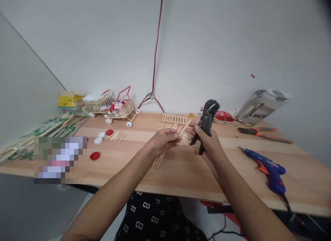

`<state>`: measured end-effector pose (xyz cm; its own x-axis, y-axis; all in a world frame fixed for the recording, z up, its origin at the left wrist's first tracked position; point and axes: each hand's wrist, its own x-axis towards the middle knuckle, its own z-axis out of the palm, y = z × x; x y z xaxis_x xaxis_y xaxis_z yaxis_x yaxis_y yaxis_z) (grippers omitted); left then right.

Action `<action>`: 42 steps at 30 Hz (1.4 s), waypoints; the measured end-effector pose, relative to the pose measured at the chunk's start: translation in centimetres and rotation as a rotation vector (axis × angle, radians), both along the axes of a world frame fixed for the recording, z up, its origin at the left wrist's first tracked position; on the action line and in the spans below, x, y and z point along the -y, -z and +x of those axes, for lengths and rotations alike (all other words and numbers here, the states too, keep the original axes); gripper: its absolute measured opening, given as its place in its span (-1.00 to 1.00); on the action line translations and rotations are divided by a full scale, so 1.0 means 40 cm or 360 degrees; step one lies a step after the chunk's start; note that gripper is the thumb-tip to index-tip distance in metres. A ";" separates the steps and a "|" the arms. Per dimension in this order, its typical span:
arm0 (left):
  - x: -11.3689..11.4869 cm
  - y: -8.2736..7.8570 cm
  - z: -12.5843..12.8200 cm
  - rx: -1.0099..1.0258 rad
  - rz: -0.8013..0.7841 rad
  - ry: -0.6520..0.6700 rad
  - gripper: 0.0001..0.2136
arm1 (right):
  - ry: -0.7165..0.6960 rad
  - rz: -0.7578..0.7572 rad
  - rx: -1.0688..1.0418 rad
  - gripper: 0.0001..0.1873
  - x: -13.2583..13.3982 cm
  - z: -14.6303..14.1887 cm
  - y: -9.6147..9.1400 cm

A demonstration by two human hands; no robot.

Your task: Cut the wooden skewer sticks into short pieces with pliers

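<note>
My left hand [167, 141] pinches a few thin wooden sticks [185, 127], which slant up to the right and poke out below the hand. In my right hand [205, 139] is a pair of black cutting pliers [207, 115], its head pointing up and its handles down. The pliers' jaws are apart from the sticks. Behind the hands lies a loose pile of short cut sticks [169, 126], partly hidden by them. A small ladder-like stick frame [176, 119] rests just beyond the pile.
Two small stick carts [120, 109] with white cap wheels stand back left. Bundled sticks [49, 130], red bottle caps [95, 155] and short sticks [117, 136] lie left. On the right are a blue glue gun [269, 166], orange-handled pliers [266, 133] and a tilted canister [263, 108].
</note>
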<state>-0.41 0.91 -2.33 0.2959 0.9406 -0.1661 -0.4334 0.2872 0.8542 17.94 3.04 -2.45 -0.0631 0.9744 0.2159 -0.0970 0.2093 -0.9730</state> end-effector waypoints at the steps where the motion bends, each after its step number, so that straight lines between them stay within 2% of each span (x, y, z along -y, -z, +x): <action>1: 0.002 0.005 0.006 0.0003 -0.0016 0.0009 -0.71 | -0.0004 -0.0006 0.0056 -0.60 0.003 -0.007 0.002; 6: 0.011 0.026 0.015 -0.0002 0.0010 0.0060 -0.71 | -0.0025 -0.0028 0.0253 -0.62 0.015 -0.032 0.006; 11: 0.021 0.023 0.012 -0.0141 0.0018 0.0151 -0.71 | -0.0049 -0.0115 0.0324 -0.59 0.018 -0.035 0.000; 21: 0.040 0.016 0.016 -0.0267 0.0134 0.0200 -0.71 | 0.0081 -0.0047 0.0523 -0.58 0.023 -0.044 0.009; 26: 0.038 0.018 0.015 -0.0273 0.0092 0.0222 -0.69 | 0.0047 0.0006 0.0583 -0.60 0.024 -0.045 0.010; 33: 0.039 0.008 0.017 -0.0383 0.0118 0.0184 -0.69 | 0.0038 0.0072 0.0679 -0.64 0.026 -0.049 0.006; 42: 0.046 -0.004 0.022 -0.0605 0.0266 0.0095 -0.71 | -0.0102 -0.0031 0.0651 -0.62 0.021 -0.040 0.000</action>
